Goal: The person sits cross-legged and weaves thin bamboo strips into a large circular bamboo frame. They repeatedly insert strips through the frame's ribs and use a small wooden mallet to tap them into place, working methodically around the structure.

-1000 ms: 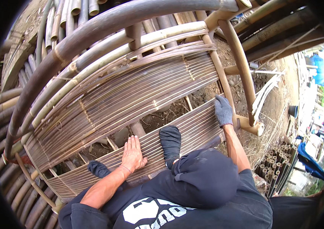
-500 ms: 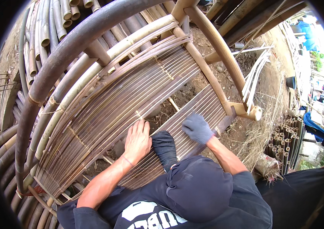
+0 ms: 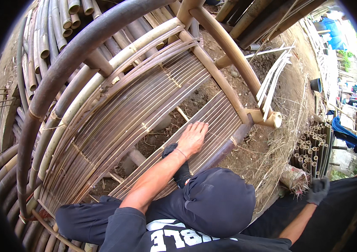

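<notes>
A bamboo bench frame with thin slats fills the middle. Its wide slatted panel (image 3: 119,113) is divided by a gap from a narrower slatted panel (image 3: 214,122). My bare left hand (image 3: 193,136) lies on the narrower panel, fingers stretched out together, holding nothing that shows. My right hand (image 3: 318,191), in a grey glove, is away from the bench at the far right, near a bundle of cut bamboo tubes (image 3: 313,145). Its fingers are too small and dark to make out. A black-covered foot (image 3: 182,174) rests on the slats, partly behind my left forearm.
Thick curved bamboo rails (image 3: 61,67) arch over the bench's far left side. Pale split strips (image 3: 274,82) lean at the bench's right corner. Bamboo poles (image 3: 52,25) are stacked at the back left. A dark cap (image 3: 220,201) covers the lower middle.
My left hand has moved right, from the wide panel's edge onto the narrower panel. The gloved right hand has left the slats and swung out to the far right. The view has shifted slightly.
</notes>
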Action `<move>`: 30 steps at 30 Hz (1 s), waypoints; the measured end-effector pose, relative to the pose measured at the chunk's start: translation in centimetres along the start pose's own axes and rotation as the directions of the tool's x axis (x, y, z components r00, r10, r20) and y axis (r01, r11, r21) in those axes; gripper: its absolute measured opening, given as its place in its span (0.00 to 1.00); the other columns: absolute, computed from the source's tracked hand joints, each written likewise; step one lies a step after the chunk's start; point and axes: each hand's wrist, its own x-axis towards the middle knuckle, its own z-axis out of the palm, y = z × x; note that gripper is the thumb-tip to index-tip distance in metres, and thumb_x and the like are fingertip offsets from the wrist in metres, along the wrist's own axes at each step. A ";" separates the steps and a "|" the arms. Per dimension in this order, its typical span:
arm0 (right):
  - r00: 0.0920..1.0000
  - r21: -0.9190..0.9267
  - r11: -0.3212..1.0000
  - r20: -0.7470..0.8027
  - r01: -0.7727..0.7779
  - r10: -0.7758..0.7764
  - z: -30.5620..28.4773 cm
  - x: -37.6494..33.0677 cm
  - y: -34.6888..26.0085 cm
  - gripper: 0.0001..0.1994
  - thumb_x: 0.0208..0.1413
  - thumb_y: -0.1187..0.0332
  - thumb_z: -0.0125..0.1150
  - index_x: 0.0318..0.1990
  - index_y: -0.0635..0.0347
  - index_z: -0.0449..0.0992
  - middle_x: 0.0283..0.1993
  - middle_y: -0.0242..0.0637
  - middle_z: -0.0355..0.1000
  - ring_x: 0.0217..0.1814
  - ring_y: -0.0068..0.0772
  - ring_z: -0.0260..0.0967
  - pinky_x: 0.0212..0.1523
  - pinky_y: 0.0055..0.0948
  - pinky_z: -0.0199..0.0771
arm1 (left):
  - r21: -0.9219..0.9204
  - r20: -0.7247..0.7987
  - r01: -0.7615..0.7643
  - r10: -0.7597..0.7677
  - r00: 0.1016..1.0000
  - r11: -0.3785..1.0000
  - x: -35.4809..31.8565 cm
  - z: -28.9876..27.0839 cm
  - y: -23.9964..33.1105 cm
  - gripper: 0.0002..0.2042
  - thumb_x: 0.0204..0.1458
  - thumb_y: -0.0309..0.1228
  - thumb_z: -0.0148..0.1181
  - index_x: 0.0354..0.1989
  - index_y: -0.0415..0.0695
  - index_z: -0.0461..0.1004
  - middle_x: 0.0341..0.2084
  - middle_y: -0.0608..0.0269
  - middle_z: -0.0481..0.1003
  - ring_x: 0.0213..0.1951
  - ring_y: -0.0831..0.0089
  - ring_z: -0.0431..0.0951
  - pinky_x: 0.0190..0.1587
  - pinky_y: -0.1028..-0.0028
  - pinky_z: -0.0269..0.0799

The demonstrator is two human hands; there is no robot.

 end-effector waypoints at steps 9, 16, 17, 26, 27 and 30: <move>0.376 -0.435 0.023 -0.801 -0.900 -0.467 -16.4 -6.3 -5.7 0.22 0.61 0.62 0.56 0.59 0.62 0.71 0.56 0.45 0.71 0.56 0.43 0.72 0.58 0.35 0.73 | -0.067 0.201 -0.170 0.181 0.963 0.983 1.0 2.0 3.5 0.09 0.59 0.38 0.54 0.32 0.48 0.77 0.31 0.62 0.76 0.43 0.63 0.77 0.48 0.61 0.68; 0.978 -0.977 0.182 0.144 0.115 0.154 16.2 2.5 21.7 0.24 0.59 0.58 0.62 0.58 0.65 0.74 0.61 0.51 0.70 0.63 0.45 0.69 0.64 0.35 0.66 | -0.139 0.298 -0.262 0.293 0.909 0.955 0.1 1.3 6.0 0.11 0.59 0.40 0.54 0.33 0.48 0.77 0.32 0.62 0.76 0.42 0.63 0.77 0.45 0.62 0.70; 0.950 -0.898 0.428 0.213 0.099 0.228 21.0 3.4 24.6 0.25 0.60 0.57 0.60 0.60 0.65 0.73 0.61 0.51 0.71 0.64 0.43 0.68 0.64 0.33 0.65 | -0.131 0.359 -0.265 0.295 0.885 0.955 0.1 1.1 6.3 0.10 0.58 0.39 0.55 0.34 0.48 0.78 0.33 0.61 0.77 0.41 0.63 0.77 0.44 0.62 0.70; 0.595 -0.755 0.520 0.219 -0.399 0.773 41.5 11.5 31.2 0.17 0.60 0.59 0.60 0.44 0.68 0.77 0.38 0.33 0.75 0.33 0.24 0.74 0.23 0.27 0.73 | -0.106 0.022 -0.321 0.325 0.946 0.941 -2.5 -4.7 5.7 0.16 0.51 0.33 0.61 0.48 0.42 0.76 0.47 0.58 0.72 0.55 0.62 0.69 0.54 0.60 0.69; 0.644 -0.809 0.560 0.334 -0.179 0.688 41.3 11.8 29.3 0.16 0.61 0.60 0.58 0.43 0.67 0.78 0.37 0.33 0.74 0.32 0.25 0.75 0.25 0.27 0.74 | -0.164 -0.198 -0.215 0.181 0.963 0.963 -2.9 -5.4 5.2 0.19 0.50 0.32 0.63 0.51 0.41 0.74 0.48 0.57 0.72 0.56 0.61 0.69 0.56 0.60 0.69; 0.629 -0.654 0.538 0.730 0.531 0.267 40.8 11.1 23.9 0.11 0.61 0.64 0.60 0.41 0.64 0.80 0.32 0.38 0.76 0.30 0.26 0.76 0.29 0.27 0.76 | -0.372 -0.411 -0.044 -0.122 0.904 0.927 -0.8 -5.5 3.2 0.27 0.48 0.31 0.67 0.58 0.41 0.69 0.50 0.54 0.73 0.52 0.59 0.73 0.58 0.61 0.69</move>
